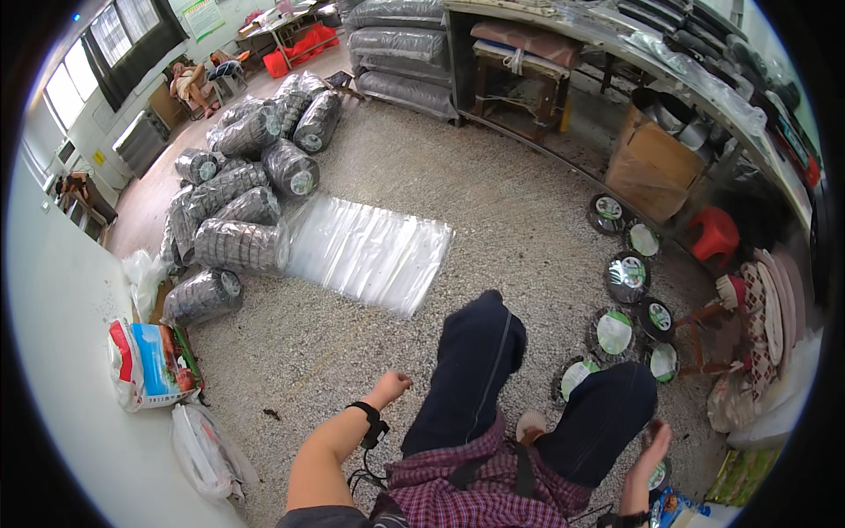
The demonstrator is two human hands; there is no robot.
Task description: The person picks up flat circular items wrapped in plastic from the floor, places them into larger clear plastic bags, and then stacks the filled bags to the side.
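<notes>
My left hand [394, 387] hangs beside my left knee over the speckled floor, its fingers curled; whether it holds anything does not show. At the lower right, my right hand [655, 443] is beside my right knee with nothing visible in it, near a black round pack [659, 475] partly hidden behind it. A stack of clear plastic bags [370, 254] lies flat on the floor in front of my knees. Several black round packs with green and white labels, one of them a labelled pack [628, 277], lie in a cluster on the right.
Plastic-wrapped black rolls [241, 245] are heaped at the left. Filled bags [158, 363] stand by the left wall. A long workbench [594, 49] curves along the right, with a cardboard box [650, 162] and a red stool [713, 234] beneath. Far off, a person [191, 86] sits.
</notes>
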